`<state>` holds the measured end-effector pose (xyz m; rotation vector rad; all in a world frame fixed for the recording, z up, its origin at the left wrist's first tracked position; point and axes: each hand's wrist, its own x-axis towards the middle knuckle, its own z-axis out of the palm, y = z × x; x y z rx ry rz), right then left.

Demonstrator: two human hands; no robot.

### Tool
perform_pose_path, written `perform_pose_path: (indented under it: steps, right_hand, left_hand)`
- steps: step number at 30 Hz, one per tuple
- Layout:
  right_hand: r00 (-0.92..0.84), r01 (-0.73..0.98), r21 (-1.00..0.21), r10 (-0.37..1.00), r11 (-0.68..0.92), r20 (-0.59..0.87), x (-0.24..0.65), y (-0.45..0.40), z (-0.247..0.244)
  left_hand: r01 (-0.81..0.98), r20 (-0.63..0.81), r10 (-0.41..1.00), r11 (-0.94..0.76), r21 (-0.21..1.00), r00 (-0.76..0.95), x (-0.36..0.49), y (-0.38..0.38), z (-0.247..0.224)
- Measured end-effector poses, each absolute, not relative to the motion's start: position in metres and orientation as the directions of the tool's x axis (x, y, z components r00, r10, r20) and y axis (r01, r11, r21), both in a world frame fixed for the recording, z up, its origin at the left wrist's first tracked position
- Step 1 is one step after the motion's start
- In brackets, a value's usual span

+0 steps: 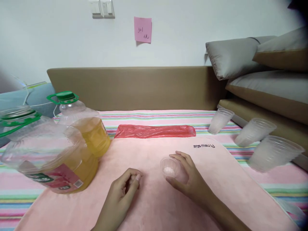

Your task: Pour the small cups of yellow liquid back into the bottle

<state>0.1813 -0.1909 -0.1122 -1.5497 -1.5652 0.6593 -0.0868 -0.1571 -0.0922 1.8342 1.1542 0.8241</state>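
A small clear plastic cup point(168, 166) rests on the pink cloth point(149, 205) near the middle. My right hand point(189, 176) is curved round its right side, with the thumb at the near edge and the fingers at the far edge. To the left of the cup, my left hand point(124, 192) lies over the cloth with its fingers curled in and the thumb against them; no object shows in it. A folded red plastic bag point(155, 131) lies flat beyond the cloth's far edge.
At the left stand two large bottles of yellow liquid, an uncapped one point(55, 160) in front of a green-capped one point(93, 128). Tilted stacks of clear cups point(255, 131) are at the right, below piled cushions point(240, 57). A padded board point(134, 88) stands at the back.
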Motion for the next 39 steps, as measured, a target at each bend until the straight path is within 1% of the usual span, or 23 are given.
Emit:
perform_pose_path:
  steps: [7,12,14,18,22,28,32,36,39]
  right_hand:
    - [0.111,0.526,-0.844,0.976,0.101,0.186,0.184,-0.189,-0.121]
    - [0.158,0.514,-0.848,0.957,0.129,0.242,0.185,-0.189,-0.127]
    - [0.170,0.512,-0.850,0.956,0.124,0.241,0.185,-0.188,-0.128]
    - [0.145,0.539,-0.830,0.956,0.140,0.255,0.184,-0.188,-0.128]
    - [0.127,0.556,-0.811,0.945,0.183,0.301,0.185,-0.189,-0.130]
    - [0.125,0.523,-0.831,0.947,0.189,0.294,0.187,-0.191,-0.128]
    - [0.144,0.518,-0.831,0.936,0.204,0.320,0.190,-0.193,-0.127]
    - [0.251,0.479,-0.859,0.909,0.181,0.332,0.203,-0.207,-0.135]
    - [0.319,0.467,-0.871,0.889,0.153,0.328,0.222,-0.229,-0.148]
  left_hand:
    - [0.390,0.068,0.930,-0.217,0.895,0.361,-0.100,-0.159,-0.102]
    - [0.378,0.062,0.930,-0.207,0.903,0.361,-0.097,-0.165,-0.097]
    - [0.359,0.068,0.935,-0.200,0.912,0.349,-0.096,-0.166,-0.097]
    - [0.352,0.061,0.943,-0.182,0.918,0.328,-0.096,-0.165,-0.103]
    - [0.388,0.052,0.927,-0.206,0.898,0.372,-0.101,-0.161,-0.112]
    - [0.421,0.088,0.936,-0.236,0.876,0.341,-0.104,-0.162,-0.110]
    - [0.433,0.160,0.921,-0.315,0.844,0.356,-0.105,-0.162,-0.109]
    - [0.474,0.350,0.867,-0.490,0.732,0.356,-0.105,-0.158,-0.110]
    - [0.481,0.448,0.822,-0.569,0.667,0.352,-0.107,-0.161,-0.100]
